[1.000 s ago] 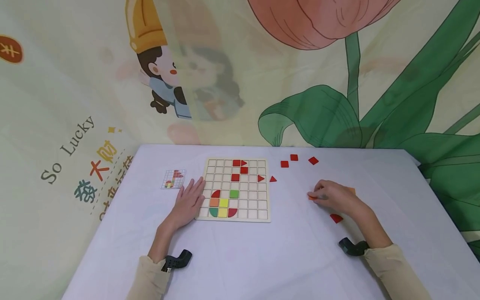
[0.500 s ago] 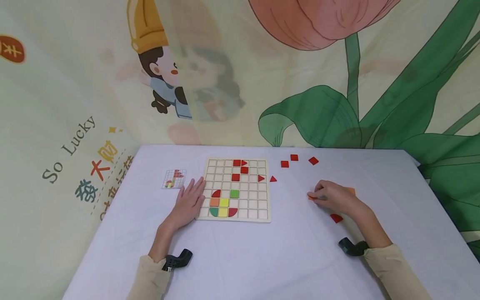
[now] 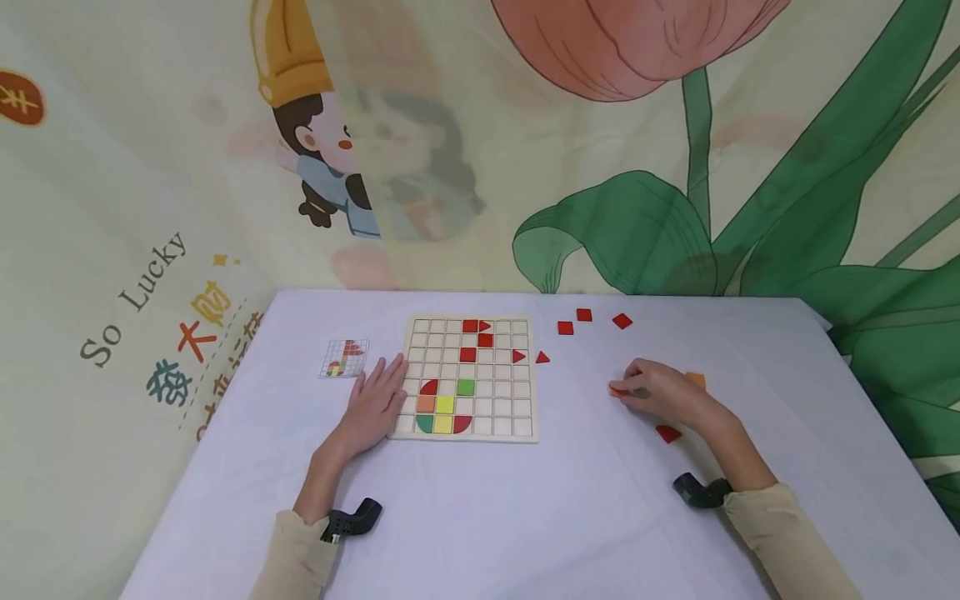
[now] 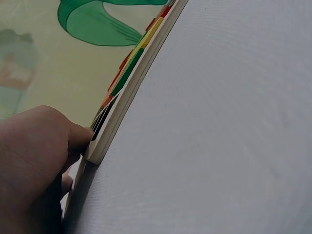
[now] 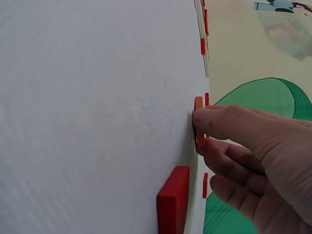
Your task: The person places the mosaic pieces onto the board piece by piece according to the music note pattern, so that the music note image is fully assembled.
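Pinches an orange piece (image 5: 201, 136) in the right hand (image 3: 663, 392), on or just above the surface (image 3: 487, 517); shown edge-on in the right wrist view, so hard to tell any long axis. Holds that piece well to the right of the grid board (image 3: 501, 406), with the board lying between it and the left hand (image 3: 375, 404). Rests the left hand, straight-fingered, at the board's left edge.

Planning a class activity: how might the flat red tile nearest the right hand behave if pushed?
The flat red tile looks stiff, given its crisp edges; lying flat on the white cloth, it would likely slide, not roll.
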The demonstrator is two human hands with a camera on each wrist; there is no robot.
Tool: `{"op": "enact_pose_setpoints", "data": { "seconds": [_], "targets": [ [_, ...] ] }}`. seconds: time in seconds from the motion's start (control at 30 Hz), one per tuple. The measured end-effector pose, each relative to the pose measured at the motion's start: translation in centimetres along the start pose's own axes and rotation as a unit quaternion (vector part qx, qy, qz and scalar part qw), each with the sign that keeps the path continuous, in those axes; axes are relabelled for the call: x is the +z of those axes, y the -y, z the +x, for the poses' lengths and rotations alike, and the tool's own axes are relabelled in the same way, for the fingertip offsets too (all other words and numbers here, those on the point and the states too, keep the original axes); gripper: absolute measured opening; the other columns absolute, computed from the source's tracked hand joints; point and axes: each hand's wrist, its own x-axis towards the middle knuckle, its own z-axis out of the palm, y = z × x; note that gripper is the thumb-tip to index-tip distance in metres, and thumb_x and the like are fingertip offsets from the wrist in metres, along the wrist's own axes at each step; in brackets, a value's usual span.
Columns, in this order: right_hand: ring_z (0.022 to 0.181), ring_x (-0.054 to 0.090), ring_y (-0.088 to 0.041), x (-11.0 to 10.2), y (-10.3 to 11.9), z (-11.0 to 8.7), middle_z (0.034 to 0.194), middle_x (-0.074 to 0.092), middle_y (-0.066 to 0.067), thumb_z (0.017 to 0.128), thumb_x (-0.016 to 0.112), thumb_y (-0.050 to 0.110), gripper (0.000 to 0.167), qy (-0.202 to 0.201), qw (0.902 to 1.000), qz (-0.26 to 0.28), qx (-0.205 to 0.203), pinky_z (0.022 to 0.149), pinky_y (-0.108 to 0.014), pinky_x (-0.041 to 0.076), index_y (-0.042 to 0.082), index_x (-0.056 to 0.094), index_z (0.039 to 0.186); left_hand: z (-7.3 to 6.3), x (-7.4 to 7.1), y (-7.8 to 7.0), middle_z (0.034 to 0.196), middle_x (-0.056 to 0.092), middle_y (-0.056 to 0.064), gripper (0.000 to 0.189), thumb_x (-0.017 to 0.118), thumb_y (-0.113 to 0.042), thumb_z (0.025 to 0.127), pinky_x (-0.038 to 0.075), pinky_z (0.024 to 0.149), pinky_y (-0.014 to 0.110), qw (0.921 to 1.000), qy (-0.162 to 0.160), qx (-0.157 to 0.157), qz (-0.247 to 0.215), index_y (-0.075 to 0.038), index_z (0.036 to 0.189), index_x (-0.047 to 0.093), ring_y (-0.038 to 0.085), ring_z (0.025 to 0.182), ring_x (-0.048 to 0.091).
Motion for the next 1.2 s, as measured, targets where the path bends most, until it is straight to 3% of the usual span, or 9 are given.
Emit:
{"op": "enact_pose_setpoints", "data": {
  "seconds": [0.13,0.33,0.5,0.67,0.83,0.93,1.2],
  "targets": [
    [0.080,0.056,-0.011,0.2,0.1,0.0,0.091,0.064,-0.003,0.077,0.080,0.009,0.036,-0.017,0.9998,0.012,-0.002,0.060,-0.016,0.050,0.008,0.074,0.112,0.0,0.0,0.0,0.163,0.020,0.011,0.056,0.040,-0.026,0.102,-0.001,0.119,0.063,1.0000,0.000,0.001,-0.001,-0.008,0.154,0.026,0.038,0.152,0.007],
    [0.080,0.056,-0.012,0.5,1.4,1.1,0.093,0.064,-0.002,0.076,0.080,0.005,0.035,-0.063,0.9965,0.031,-0.045,0.063,-0.018,0.052,0.009,0.075,0.111,0.0,0.1,0.0,0.163,0.021,0.010,0.056,0.040,-0.027,0.103,0.000,0.120,0.061,1.0000,-0.002,0.001,-0.002,-0.008,0.154,0.026,0.036,0.152,0.007],
    [0.082,0.056,-0.012,0.7,4.2,3.4,0.094,0.063,-0.002,0.077,0.080,0.007,0.035,-0.067,0.9934,0.034,-0.087,0.064,-0.018,0.053,0.010,0.075,0.111,-0.2,0.1,0.1,0.163,0.021,0.010,0.055,0.040,-0.026,0.103,0.000,0.120,0.062,1.0000,-0.003,0.002,0.004,-0.008,0.153,0.026,0.037,0.152,0.007],
    [0.083,0.059,-0.014,0.7,8.1,6.8,0.095,0.066,-0.002,0.078,0.080,0.010,0.029,-0.074,0.9857,0.043,-0.145,0.066,-0.022,0.054,0.012,0.076,0.106,-0.1,0.0,0.2,0.163,0.020,0.009,0.055,0.040,-0.026,0.103,0.000,0.120,0.061,1.0000,-0.003,0.000,0.002,-0.009,0.154,0.026,0.036,0.152,0.007],
    [0.084,0.061,-0.015,1.6,11.8,10.8,0.096,0.067,-0.002,0.082,0.077,0.014,0.019,-0.048,0.9823,0.057,-0.172,0.070,-0.023,0.055,0.013,0.077,0.101,0.0,0.1,0.2,0.163,0.020,0.010,0.055,0.040,-0.026,0.103,0.000,0.120,0.061,1.0000,-0.002,0.003,0.003,-0.008,0.154,0.026,0.037,0.152,0.007],
    [0.084,0.059,-0.013,2.5,13.3,12.7,0.095,0.066,-0.001,0.084,0.075,0.016,0.018,-0.020,0.9862,0.043,-0.159,0.072,-0.021,0.053,0.013,0.076,0.101,0.1,0.2,0.1,0.163,0.020,0.010,0.056,0.039,-0.027,0.103,0.000,0.120,0.062,1.0000,0.000,0.003,0.001,-0.008,0.154,0.025,0.036,0.152,0.006],
    [0.083,0.053,-0.012,4.2,15.3,14.8,0.094,0.065,-0.002,0.086,0.074,0.020,0.016,0.035,0.9917,-0.001,-0.124,0.071,-0.019,0.050,0.012,0.078,0.100,-0.1,0.0,0.0,0.163,0.020,0.009,0.056,0.039,-0.027,0.103,-0.001,0.120,0.061,1.0000,-0.001,-0.004,0.003,-0.009,0.154,0.025,0.036,0.152,0.006]
  ]
}}
